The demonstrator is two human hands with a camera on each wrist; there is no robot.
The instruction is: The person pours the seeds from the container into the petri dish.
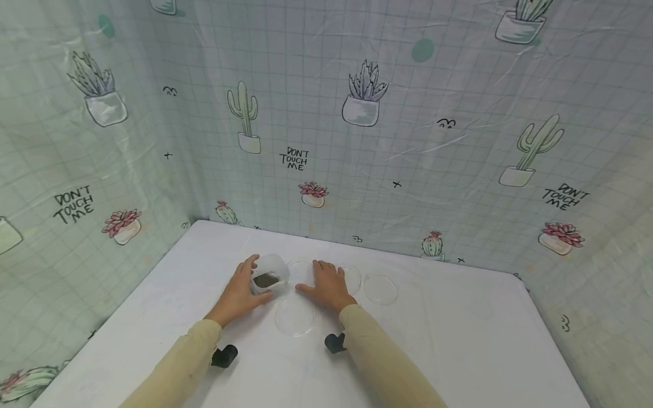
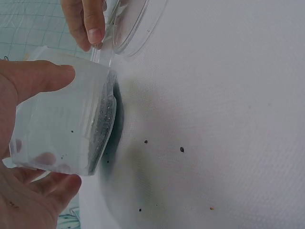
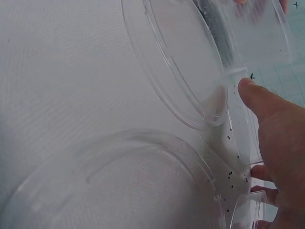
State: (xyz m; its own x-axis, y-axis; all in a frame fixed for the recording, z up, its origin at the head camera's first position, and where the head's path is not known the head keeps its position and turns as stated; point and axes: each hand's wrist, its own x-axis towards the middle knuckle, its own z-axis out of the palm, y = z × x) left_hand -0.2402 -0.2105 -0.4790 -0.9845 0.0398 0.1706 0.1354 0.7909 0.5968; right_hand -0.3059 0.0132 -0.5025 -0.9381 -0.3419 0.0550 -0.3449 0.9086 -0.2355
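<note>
My left hand (image 1: 238, 294) grips a clear, squarish plastic tub (image 1: 275, 263), thumb on one side and fingers on the other. Dark fine granules (image 1: 266, 280) lie in its bottom. In the left wrist view the tub tilts close over the table, a shadow under its base. To the right, my right hand (image 1: 329, 288) spreads its thumb and fingers along the rim of a clear petri dish (image 1: 300, 273) beside the tub. Dark specks show near that dish in the right wrist view. A second clear dish (image 1: 296, 317) lies in front, between the hands.
Two more clear round dishes, one (image 1: 352, 280) partly behind the right hand and another (image 1: 380, 289) farther right, lie on the white table (image 1: 459, 340). Scattered dark crumbs (image 2: 181, 150) dot the surface near the tub. A cactus-print curtain (image 1: 316, 113) hangs behind and at both sides.
</note>
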